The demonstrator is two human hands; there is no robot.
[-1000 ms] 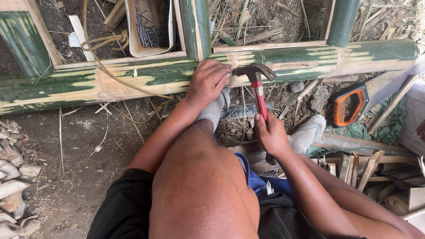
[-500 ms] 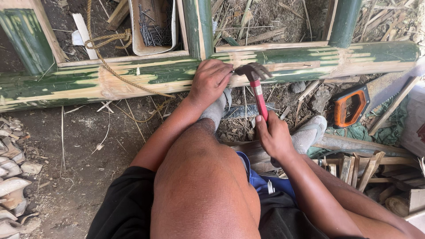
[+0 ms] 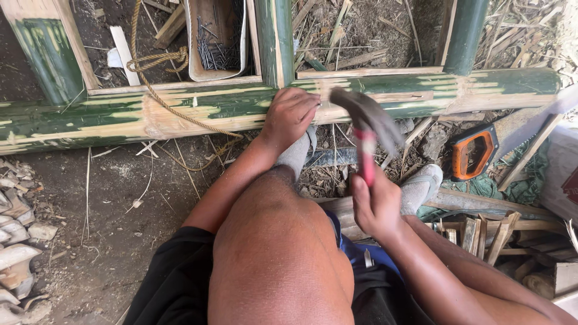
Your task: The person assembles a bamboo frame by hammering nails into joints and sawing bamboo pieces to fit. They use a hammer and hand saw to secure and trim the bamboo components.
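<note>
Right hand point(image 3: 374, 207), fingers wrapped tight round the red handle of a claw hammer with a dark, motion-blurred steel head point(image 3: 366, 129), holds it raised just above the long green horizontal bamboo pole point(image 3: 180, 111). Left hand point(image 3: 290, 115) rests on that pole, fingers curled together, fingertips pressing at one spot; what they pinch, cannot tell. Tray of nails point(image 3: 217, 42) beyond. Orange-handled handsaw point(image 3: 475, 153) lies at right.

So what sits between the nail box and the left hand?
In the head view, only the horizontal bamboo pole lies between the nail box and left hand.
</note>
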